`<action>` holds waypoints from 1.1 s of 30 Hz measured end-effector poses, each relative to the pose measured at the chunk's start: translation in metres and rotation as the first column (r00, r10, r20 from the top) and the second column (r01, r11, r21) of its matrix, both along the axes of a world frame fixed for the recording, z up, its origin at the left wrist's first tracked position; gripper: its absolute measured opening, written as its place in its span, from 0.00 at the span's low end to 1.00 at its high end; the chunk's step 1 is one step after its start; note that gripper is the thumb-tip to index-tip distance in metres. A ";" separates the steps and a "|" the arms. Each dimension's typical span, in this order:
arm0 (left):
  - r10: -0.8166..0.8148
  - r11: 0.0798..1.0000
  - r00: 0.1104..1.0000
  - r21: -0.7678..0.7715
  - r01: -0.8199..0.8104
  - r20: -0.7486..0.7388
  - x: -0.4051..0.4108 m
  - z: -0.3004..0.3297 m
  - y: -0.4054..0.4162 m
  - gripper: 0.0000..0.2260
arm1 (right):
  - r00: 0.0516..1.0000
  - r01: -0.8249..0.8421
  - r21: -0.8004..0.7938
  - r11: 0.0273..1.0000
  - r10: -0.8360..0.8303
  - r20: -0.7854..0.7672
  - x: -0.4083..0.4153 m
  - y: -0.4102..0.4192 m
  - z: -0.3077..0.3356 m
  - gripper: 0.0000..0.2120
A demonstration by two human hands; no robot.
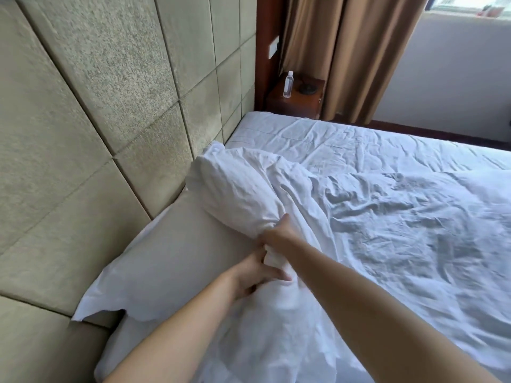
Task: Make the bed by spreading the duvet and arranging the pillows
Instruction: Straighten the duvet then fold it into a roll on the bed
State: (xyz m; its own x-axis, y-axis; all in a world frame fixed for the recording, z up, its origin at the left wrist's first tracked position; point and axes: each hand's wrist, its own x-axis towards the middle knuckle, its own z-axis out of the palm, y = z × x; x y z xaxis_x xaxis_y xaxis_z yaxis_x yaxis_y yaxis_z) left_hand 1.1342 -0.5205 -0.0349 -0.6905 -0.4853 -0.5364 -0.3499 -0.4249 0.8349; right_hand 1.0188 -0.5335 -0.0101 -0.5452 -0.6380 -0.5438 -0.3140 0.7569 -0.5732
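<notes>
Both hands grip the duvet, soft, light and limp, bunched near the headboard at 10 o'clock: the right hand clutches a gathered fold, the left hand pinches its edge. Corners likely give best control for spreading.

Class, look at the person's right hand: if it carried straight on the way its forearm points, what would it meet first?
Probably the bunched white duvet that the right hand already grips; beyond it, the padded headboard. Depth is unclear.
</notes>
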 end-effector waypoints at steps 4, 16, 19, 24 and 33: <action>-0.149 0.967 0.989 -0.207 0.149 0.014 -0.040 0.018 0.041 0.37 | 0.990 0.015 -0.080 0.997 -0.026 -0.140 -0.058 0.034 0.019 0.08; 0.014 0.947 0.854 -0.282 0.156 0.520 -0.200 0.101 0.113 0.14 | 0.987 0.140 -0.415 0.899 -0.160 -0.013 -0.293 0.129 0.068 0.15; 0.054 0.948 0.861 -0.298 0.116 0.507 -0.249 0.104 0.135 0.21 | 0.976 0.188 -0.445 0.876 -0.219 -0.018 -0.369 0.152 0.070 0.13; -0.166 0.931 0.855 -0.208 0.301 0.492 -0.334 0.069 0.167 0.28 | 0.935 0.280 -0.359 0.891 -0.337 -0.109 -0.486 0.212 0.034 0.18; -0.445 0.782 0.688 -0.126 0.611 0.573 -0.403 -0.038 0.208 0.33 | 0.993 -0.027 0.185 0.982 0.047 -0.106 -0.480 0.307 -0.117 0.58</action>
